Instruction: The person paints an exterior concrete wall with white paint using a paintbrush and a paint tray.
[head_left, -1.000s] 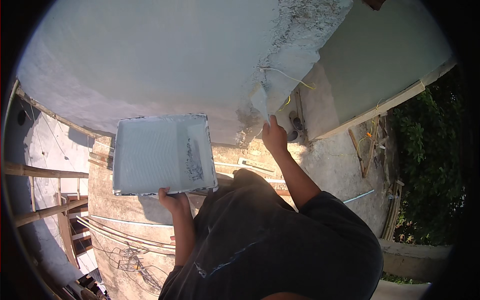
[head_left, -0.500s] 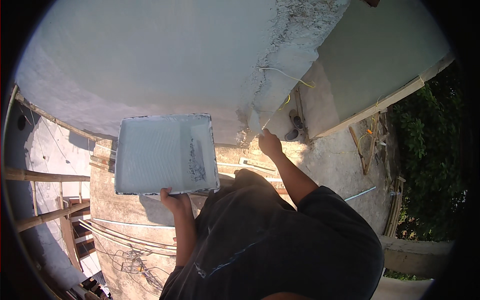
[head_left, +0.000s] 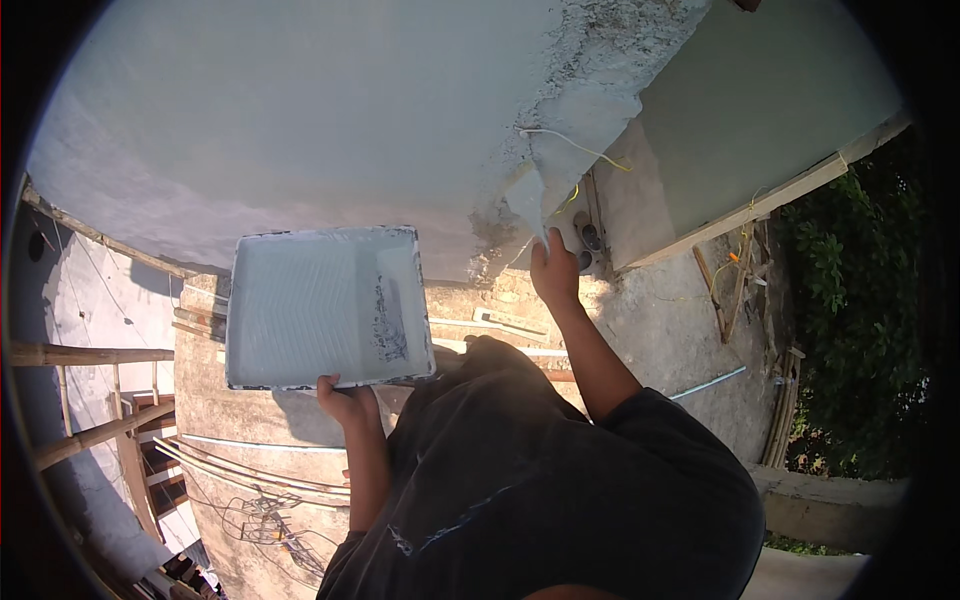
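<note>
My left hand [head_left: 352, 404] grips the near edge of a paint tray [head_left: 298, 312], thumb over the rim, its fingers hidden underneath. The tray is coated in pale grey-blue paint, with a ribbed slope and dark patches at its right end. In front of me, my right hand [head_left: 556, 268] is closed round the handle of a paintbrush [head_left: 526, 198]. The broad, paint-covered brush head lies against the lower right part of a pale painted wall [head_left: 320, 120], beside its rough corner. A thin whitish-yellow wire [head_left: 575, 147] sticks out of the wall just above the brush.
Sandals [head_left: 588, 232] lie on the floor by the wall corner. Wood strips [head_left: 500, 322] and pipes [head_left: 262, 445] lie about my feet. Tangled metal wire [head_left: 265, 525] sits at lower left, near bamboo poles [head_left: 95, 355]. A low ledge [head_left: 770, 210] and green foliage [head_left: 860, 270] are at right.
My right hand and the paintbrush have moved up and slightly right along the wall. The tray stays in my left hand, shifted slightly left in view.
</note>
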